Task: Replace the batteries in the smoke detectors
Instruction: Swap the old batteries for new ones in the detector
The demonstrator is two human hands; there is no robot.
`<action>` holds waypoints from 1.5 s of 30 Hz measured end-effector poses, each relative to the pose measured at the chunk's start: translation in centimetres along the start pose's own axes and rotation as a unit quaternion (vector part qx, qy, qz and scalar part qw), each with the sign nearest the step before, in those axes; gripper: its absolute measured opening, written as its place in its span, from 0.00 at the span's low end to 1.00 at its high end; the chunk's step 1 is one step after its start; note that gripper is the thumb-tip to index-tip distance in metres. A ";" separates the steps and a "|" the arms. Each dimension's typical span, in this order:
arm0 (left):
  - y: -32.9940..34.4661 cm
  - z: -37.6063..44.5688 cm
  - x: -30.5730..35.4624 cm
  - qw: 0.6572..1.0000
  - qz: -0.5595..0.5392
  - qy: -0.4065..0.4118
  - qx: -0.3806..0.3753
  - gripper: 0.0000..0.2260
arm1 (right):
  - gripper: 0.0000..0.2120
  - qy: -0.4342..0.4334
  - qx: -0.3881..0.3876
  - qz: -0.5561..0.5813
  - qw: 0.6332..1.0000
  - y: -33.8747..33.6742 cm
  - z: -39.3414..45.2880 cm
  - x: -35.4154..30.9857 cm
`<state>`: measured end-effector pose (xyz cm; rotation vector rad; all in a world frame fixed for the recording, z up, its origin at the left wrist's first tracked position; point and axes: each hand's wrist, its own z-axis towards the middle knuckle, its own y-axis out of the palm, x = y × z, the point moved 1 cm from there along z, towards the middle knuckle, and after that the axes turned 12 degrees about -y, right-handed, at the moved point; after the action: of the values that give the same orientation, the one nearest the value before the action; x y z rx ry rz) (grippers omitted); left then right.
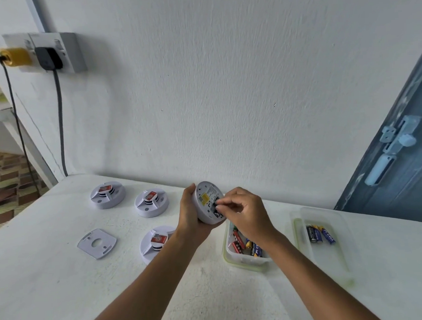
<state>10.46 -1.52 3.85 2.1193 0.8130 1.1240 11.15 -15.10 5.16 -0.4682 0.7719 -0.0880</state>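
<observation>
My left hand (192, 215) grips a round white smoke detector (205, 200), tilted up with its back and yellow label facing me. My right hand (243, 208) pinches at the dark battery bay in that back; whether a battery is between the fingertips I cannot tell. Three more white smoke detectors lie on the white table (53, 287): one at the far left (107, 195), one in the middle (151, 202), and one nearer me (156, 243), partly behind my left forearm. A clear box (243, 258) under my right wrist holds several red and blue batteries.
A white mounting plate (97, 243) lies on the table's left. A clear lid (329, 229) on the right carries three blue batteries (320, 233). The white wall runs right behind the table; a socket with plugs and cables (48, 55) hangs upper left. A blue door (398, 163) stands right.
</observation>
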 end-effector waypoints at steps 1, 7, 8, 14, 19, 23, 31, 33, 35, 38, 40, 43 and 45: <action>0.0 -0.1 0.1 1.000 0.002 0.001 0.002 0.25 | 0.07 0.009 -0.026 0.005 1.000 0.2 -0.1 -0.2; -0.1 -0.4 0.0 1.000 0.000 0.000 0.001 0.24 | 0.19 0.148 -0.002 0.045 0.988 0.0 0.3 -0.4; -0.2 -0.4 0.1 1.000 -0.001 0.001 0.001 0.24 | 0.23 0.192 0.006 0.062 0.979 -0.1 0.3 -0.4; 0.5 -1.0 0.1 0.999 0.040 0.002 -0.009 0.22 | 0.39 0.301 -0.004 0.172 0.938 -0.4 0.8 -0.2; 0.5 -1.9 1.1 0.994 0.095 -0.046 -0.036 0.25 | 0.26 0.284 -0.075 0.301 0.907 -0.7 0.9 -0.9; 0.7 -2.5 2.0 0.986 0.141 -0.068 -0.052 0.26 | 0.24 0.306 -0.045 0.373 0.875 -0.7 0.9 -1.0; 0.7 -3.1 2.0 0.983 0.152 -0.085 -0.061 0.26 | 0.22 0.306 -0.037 0.376 0.874 -1.0 0.8 -1.8; 0.7 -3.1 1.9 0.982 0.153 -0.087 -0.068 0.25 | 0.22 0.310 -0.037 0.391 0.866 -1.0 0.7 -1.8; 0.7 -3.1 1.9 0.981 0.155 -0.089 -0.071 0.24 | 0.20 0.310 -0.039 0.397 0.863 -1.1 0.7 -1.8; 0.5 -3.0 1.9 0.981 0.156 -0.088 -0.070 0.25 | 0.19 0.305 -0.042 0.394 0.866 -1.1 0.6 -1.8; 0.4 -2.9 1.9 0.982 0.154 -0.089 -0.069 0.26 | 0.19 0.304 -0.042 0.387 0.870 -1.1 0.5 -1.8; 0.3 -3.0 2.0 0.981 0.156 -0.088 -0.070 0.26 | 0.20 0.298 -0.059 0.399 0.865 -1.0 0.3 -1.7; 0.3 -3.0 2.2 0.980 0.163 -0.085 -0.071 0.26 | 0.23 0.290 -0.077 0.420 0.856 -1.2 0.2 -1.6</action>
<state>8.90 0.56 6.54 2.2409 0.3016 1.1044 10.24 -15.68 6.85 -0.2117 1.5342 0.6888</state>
